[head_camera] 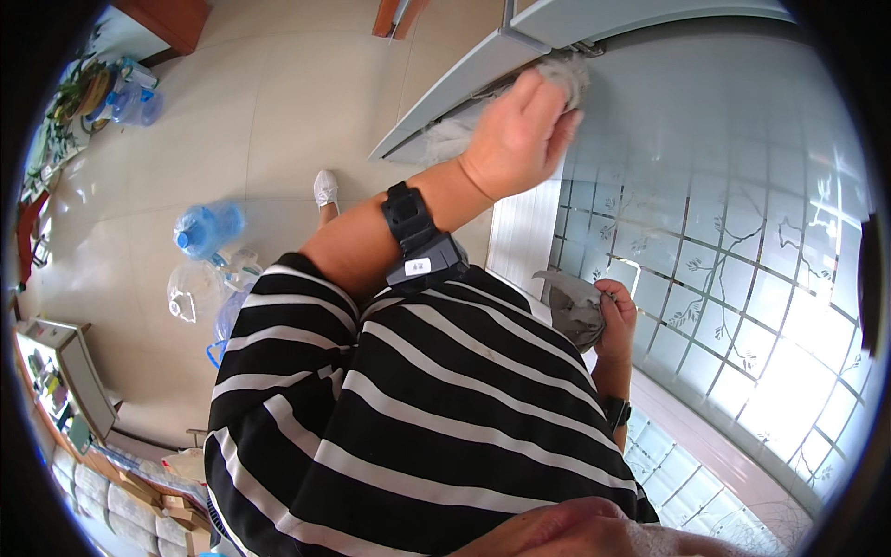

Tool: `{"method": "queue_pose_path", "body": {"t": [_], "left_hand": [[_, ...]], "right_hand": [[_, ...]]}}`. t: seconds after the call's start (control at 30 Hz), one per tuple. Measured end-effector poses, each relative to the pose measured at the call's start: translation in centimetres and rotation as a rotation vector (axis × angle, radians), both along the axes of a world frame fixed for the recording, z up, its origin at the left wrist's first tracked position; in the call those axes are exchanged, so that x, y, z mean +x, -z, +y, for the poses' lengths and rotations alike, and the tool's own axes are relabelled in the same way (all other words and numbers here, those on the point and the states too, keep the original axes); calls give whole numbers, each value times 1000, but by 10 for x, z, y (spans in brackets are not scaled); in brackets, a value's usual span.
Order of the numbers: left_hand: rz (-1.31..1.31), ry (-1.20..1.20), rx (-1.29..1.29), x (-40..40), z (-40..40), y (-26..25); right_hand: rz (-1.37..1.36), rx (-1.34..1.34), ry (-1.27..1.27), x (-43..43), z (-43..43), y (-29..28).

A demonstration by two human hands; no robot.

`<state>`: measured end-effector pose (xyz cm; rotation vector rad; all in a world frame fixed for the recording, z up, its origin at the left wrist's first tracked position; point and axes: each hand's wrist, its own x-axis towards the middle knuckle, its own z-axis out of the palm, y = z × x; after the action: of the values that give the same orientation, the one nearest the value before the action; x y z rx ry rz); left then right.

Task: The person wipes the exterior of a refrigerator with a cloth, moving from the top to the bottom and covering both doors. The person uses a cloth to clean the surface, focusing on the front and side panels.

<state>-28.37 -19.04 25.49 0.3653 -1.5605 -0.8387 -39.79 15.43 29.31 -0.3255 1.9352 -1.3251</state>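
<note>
My left hand [525, 136], slightly blurred, is raised at the upper middle with its fingers closed on a crumpled grey cloth [567, 76]. This cloth is beside the metal fitting [588, 49] at the edge of a pale panel [459, 83]. Lower down and to the right, my right hand [618, 313] grips a bunched darker grey cloth [574, 310] close to my striped shirt. Behind both hands stands a large frosted glass panel [703, 209] with a grid and branch pattern. Translucent whitish material [449, 139] shows under the pale panel, partly hidden by my left hand.
Large blue water bottles [209, 228] and clear plastic jugs [188, 289] stand on the tiled floor at left. Potted plants [69, 90] are by the far left edge. A white cabinet [76, 379] stands at lower left. One white shoe [325, 188] shows beyond my left arm.
</note>
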Motion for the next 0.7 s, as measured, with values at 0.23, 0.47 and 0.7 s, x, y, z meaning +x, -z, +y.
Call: {"method": "queue_pose_path", "body": {"t": [0.23, 0.47, 0.7], "left_hand": [[-309, -44, 136, 15, 17, 127], [-712, 92, 827, 40, 33, 247], [-131, 751, 1517, -23, 40, 211]], "right_hand": [[-41, 39, 52, 3, 16, 7], [22, 51, 20, 3, 22, 6], [-43, 67, 124, 17, 33, 7]]}}
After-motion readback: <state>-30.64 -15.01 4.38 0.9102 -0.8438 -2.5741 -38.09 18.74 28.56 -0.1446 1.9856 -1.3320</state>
